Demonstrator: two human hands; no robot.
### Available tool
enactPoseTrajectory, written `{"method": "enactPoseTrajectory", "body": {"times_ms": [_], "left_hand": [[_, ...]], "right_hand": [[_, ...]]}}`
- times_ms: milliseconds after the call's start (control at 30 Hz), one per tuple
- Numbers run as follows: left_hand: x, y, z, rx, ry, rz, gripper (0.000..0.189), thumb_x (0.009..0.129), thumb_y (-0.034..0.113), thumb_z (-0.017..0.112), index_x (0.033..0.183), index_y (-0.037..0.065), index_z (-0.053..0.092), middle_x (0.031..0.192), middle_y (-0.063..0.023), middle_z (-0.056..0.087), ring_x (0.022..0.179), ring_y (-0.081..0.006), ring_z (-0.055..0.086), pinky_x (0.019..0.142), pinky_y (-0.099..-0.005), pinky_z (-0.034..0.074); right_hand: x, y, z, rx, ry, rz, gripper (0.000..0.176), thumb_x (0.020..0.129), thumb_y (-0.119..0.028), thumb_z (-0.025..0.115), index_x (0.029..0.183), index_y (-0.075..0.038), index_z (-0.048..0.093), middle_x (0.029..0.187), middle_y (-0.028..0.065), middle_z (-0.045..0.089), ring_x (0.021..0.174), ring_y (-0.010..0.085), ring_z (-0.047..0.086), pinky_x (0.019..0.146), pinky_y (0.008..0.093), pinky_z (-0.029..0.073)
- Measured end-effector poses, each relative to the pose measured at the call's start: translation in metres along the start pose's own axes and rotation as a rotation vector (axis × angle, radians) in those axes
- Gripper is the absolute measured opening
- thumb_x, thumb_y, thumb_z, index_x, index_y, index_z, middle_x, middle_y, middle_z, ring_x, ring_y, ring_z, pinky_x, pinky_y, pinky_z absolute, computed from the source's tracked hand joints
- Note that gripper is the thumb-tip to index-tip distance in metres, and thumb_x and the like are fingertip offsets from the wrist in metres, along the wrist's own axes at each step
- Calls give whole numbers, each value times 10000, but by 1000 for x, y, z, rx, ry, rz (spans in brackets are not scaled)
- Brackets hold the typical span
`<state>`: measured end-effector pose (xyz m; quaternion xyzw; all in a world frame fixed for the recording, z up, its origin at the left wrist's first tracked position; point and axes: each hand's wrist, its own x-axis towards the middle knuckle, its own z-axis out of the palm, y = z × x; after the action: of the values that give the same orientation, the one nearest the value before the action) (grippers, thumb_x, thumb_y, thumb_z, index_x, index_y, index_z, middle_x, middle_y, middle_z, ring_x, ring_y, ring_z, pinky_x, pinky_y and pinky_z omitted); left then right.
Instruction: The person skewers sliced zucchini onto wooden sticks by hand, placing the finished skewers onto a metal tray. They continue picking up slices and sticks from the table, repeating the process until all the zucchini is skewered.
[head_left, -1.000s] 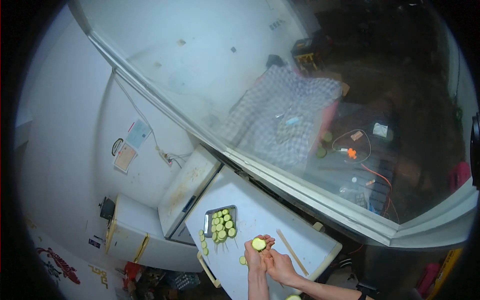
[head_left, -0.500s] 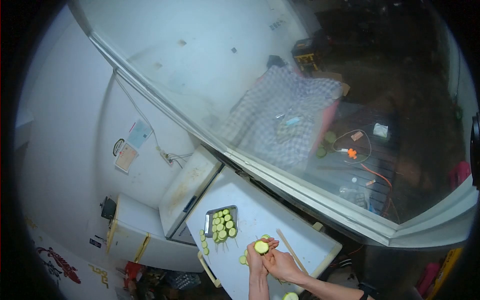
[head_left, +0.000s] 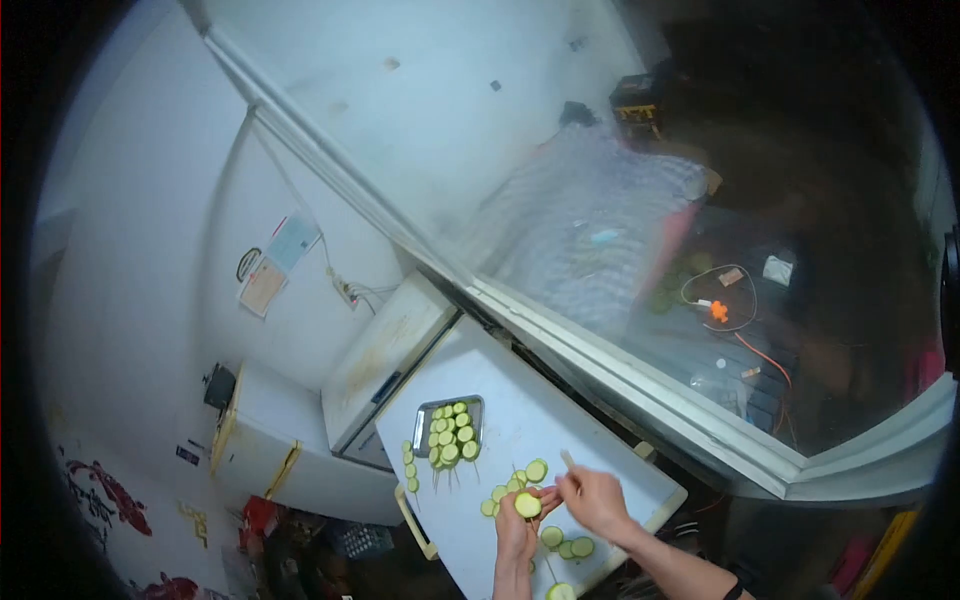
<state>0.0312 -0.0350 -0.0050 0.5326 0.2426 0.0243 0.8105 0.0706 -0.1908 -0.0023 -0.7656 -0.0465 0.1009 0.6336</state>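
Note:
My left hand point(head_left: 515, 525) holds a round green slice point(head_left: 527, 504) with a pale face at the front of the white table point(head_left: 500, 390). To its right my right hand point(head_left: 592, 500) is closed near the end of a thin wooden stick point(head_left: 568, 460); its grip is partly hidden. Loose slices point(head_left: 537, 470) lie just beyond my hands, and more slices point(head_left: 568, 547) rest below my right hand. A metal tray point(head_left: 477, 404) holds several skewered slices, their sticks pointing towards me. Another skewer of slices point(head_left: 409, 465) lies left of the tray.
A white freezer-like cabinet point(head_left: 385, 350) adjoins the table's far left side. The window frame point(head_left: 620, 370) runs along the back edge. Behind the glass are a checked cloth point(head_left: 590, 210) and an orange item point(head_left: 719, 311). Lower left stands a white cabinet point(head_left: 275, 420).
My right hand has moved away from my left hand, up and right to the wooden stick. More slices are now uncovered. The whole view has shifted slightly.

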Motion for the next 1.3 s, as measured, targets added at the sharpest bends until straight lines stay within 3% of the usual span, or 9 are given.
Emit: {"method": "enactPoseTrajectory", "body": {"times_ms": [133, 200, 267, 300, 400, 767, 1067, 1167, 1300], "left_hand": [[-21, 5, -8, 35, -68, -102, 395, 1014, 257, 308, 1087, -52, 543, 1042, -240, 646, 986, -345, 661, 832, -430, 553], [-30, 4, -15, 72, -53, -106, 402, 1018, 260, 311, 1110, -54, 544, 1041, -224, 650, 983, -329, 665, 839, -428, 553], [-32, -6, -30, -19, 31, -102, 413, 1026, 267, 308, 1131, -54, 544, 1055, -208, 654, 988, -311, 669, 849, -432, 552], [-35, -6, -41, 3, -144, -139, 419, 1030, 262, 282, 1137, -47, 544, 1072, -232, 649, 1002, -331, 665, 890, -450, 541], [-63, -2, -44, -22, -248, -275, 447, 1032, 267, 244, 1133, -54, 539, 1085, -262, 641, 1010, -365, 658, 930, -463, 525], [-104, -21, -46, -160, -262, -384, 442, 1035, 289, 209, 1096, -13, 526, 1106, -269, 623, 998, -371, 659, 920, -458, 529], [-107, -22, -38, -196, -228, -409, 426, 1034, 294, 220, 1087, -3, 521, 1044, -242, 635, 915, -342, 660, 829, -433, 547], [-107, -24, -34, -186, -212, -421, 422, 1038, 296, 222, 1087, -1, 517, 1039, -240, 629, 896, -336, 656, 805, -428, 546], [-111, -26, -26, -171, -274, -393, 421, 1042, 298, 227, 1093, -5, 514, 1071, -247, 628, 899, -343, 655, 820, -436, 546]], "right_hand": [[43, 12, 35, -41, -74, -160, 336, 888, -355, 648, 866, -32, 739, 658, 119, 668, 605, 239, 648, 588, 381, 490], [47, 15, 57, 118, -390, -9, 330, 870, -329, 653, 792, -16, 727, 590, 64, 616, 572, 145, 573, 558, 337, 457], [45, 13, 66, 121, -409, 56, 318, 861, -308, 652, 760, -14, 720, 581, 43, 599, 575, 122, 542, 554, 322, 443], [43, 11, 69, 134, -410, 117, 309, 852, -287, 651, 728, -11, 713, 573, 21, 581, 579, 99, 511, 550, 308, 430], [60, 22, 81, 59, -302, 93, 325, 838, -316, 616, 760, -26, 740, 653, 156, 674, 635, 262, 659, 637, 386, 507], [75, 26, 83, -44, -203, 77, 305, 844, -262, 582, 787, -11, 746, 714, 164, 702, 676, 281, 682, 717, 398, 533], [68, 14, 66, -5, -187, 88, 358, 869, -299, 586, 787, 19, 727, 722, 141, 708, 665, 231, 677, 691, 354, 523], [62, 21, 58, 145, -224, 26, 333, 923, -289, 573, 842, 9, 697, 716, 101, 690, 602, 163, 625, 584, 319, 489], [44, 8, 34, 607, -473, 229, 232, 986, -214, 541, 908, -13, 625, 693, 56, 628, 533, 79, 516, 461, 248, 374]]}}
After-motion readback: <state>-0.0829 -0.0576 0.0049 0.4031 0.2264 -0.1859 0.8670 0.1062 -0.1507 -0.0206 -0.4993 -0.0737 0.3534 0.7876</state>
